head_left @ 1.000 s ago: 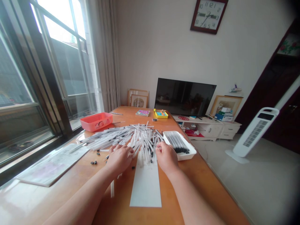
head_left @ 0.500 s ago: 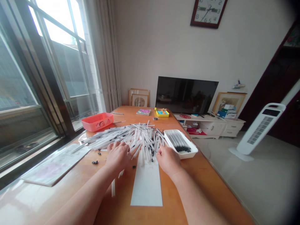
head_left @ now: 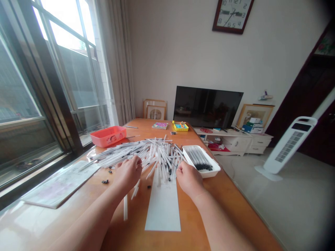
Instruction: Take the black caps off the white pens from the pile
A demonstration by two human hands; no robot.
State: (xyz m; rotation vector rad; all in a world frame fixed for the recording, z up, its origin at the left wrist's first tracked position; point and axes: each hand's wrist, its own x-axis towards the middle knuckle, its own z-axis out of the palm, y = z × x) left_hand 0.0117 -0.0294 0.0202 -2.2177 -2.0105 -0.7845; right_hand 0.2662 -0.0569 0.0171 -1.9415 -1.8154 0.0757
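A big heap of white pen barrels lies across the middle of the wooden table. My left hand rests at the heap's near left edge, fingers curled round a few barrels. My right hand sits at the heap's near right edge, fingers bent down and closed; what they pinch is hidden. Between the hands lies a long white paper strip. A white tray with black-tipped refills stands just right of my right hand.
A pink tray stands at the far left by the window. Small black caps are scattered left of my left hand. A plastic-covered sheet lies at the left edge. A book and a yellow box sit at the far end.
My left hand has closed and drawn a few barrels toward me and slightly left. My right hand has barely shifted. The camera has tilted a little.
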